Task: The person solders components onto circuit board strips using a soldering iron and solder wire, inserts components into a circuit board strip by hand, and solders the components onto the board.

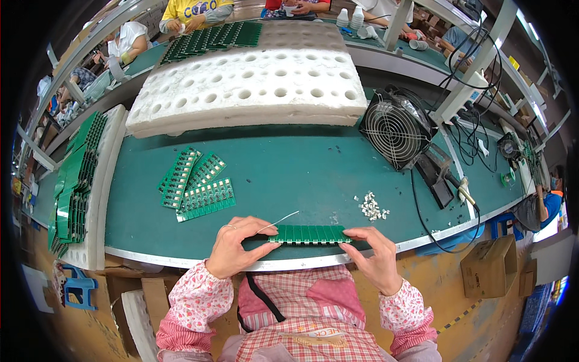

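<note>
A narrow green circuit board panel (309,233) with a row of small white connectors along its near edge lies level at the front of the green bench. My left hand (237,244) pinches its left end between thumb and fingers; a thin strand of solder wire (283,218) sticks out from that hand. At the panel's right end, my right hand (375,256) grips it the same way. Beyond my right hand lies a loose pile of small white connectors (373,207). Several populated board panels (205,199) overlap on the bench, beyond my left hand.
A pitted white foam block (241,93) bears stacked green boards (211,41) at the back. More boards (75,175) stand on foam at the left. A fan (398,130), a soldering iron (463,192) and cables are at the right. Other people sit across the bench.
</note>
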